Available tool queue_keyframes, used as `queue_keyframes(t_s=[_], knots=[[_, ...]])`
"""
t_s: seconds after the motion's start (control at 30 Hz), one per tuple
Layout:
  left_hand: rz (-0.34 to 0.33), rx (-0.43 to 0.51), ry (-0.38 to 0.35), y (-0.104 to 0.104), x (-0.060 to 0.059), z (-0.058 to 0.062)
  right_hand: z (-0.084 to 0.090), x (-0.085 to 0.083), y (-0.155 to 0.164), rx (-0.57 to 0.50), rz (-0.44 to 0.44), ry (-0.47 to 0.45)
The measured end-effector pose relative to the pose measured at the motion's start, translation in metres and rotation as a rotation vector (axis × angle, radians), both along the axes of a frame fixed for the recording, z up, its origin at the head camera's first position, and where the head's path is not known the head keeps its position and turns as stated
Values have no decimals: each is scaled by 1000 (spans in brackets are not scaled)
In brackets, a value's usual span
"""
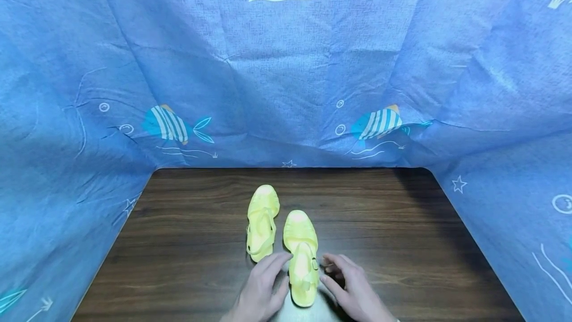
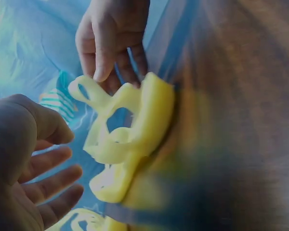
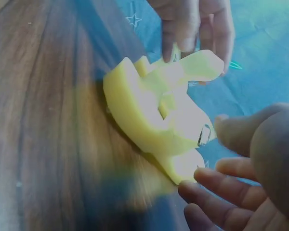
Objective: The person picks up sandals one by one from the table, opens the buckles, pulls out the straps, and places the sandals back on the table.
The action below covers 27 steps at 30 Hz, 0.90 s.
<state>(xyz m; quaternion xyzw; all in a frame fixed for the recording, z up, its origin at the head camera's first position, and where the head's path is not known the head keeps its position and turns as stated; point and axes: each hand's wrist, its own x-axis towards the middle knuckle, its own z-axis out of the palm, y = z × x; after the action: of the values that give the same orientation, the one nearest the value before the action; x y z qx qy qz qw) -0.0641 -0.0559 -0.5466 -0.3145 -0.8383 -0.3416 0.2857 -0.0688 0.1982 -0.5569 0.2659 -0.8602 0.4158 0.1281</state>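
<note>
Head view: nearer yellow sandal (image 1: 302, 257) lies lengthwise, toe pointing away, between spread left hand (image 1: 261, 289) and right hand (image 1: 355, 289).

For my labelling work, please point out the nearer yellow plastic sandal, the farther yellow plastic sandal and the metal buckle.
Nearer yellow plastic sandal (image 1: 300, 230): head view, on its toe part.
Farther yellow plastic sandal (image 1: 263, 201): head view, on its toe part.
Metal buckle (image 3: 203, 135): right wrist view, on the buckle frame.
</note>
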Motion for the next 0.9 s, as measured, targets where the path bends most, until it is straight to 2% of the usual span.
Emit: queue_keyframes(t_s=[0.1, 0.23, 0.37, 0.5, 0.77, 0.9], knots=[[-42, 4, -11, 2, -9, 8, -2, -5, -8, -71, -5, -37], [-82, -28, 2, 9, -19, 14, -5, -8, -19, -60, -38, -62], [-98, -61, 13, 17, -27, 15, -4, -10, -24, -47, -68, -46], [-101, -96, -7, 22, -33, 15, -2, -13, -24, -37, -54, -7], [-129, -343, 0, 24, -48, 21, -3, -16, -22, -58, 20, 14], [-127, -409, -4, 25, -54, 21, -3, -17, -21, -66, 17, -10]])
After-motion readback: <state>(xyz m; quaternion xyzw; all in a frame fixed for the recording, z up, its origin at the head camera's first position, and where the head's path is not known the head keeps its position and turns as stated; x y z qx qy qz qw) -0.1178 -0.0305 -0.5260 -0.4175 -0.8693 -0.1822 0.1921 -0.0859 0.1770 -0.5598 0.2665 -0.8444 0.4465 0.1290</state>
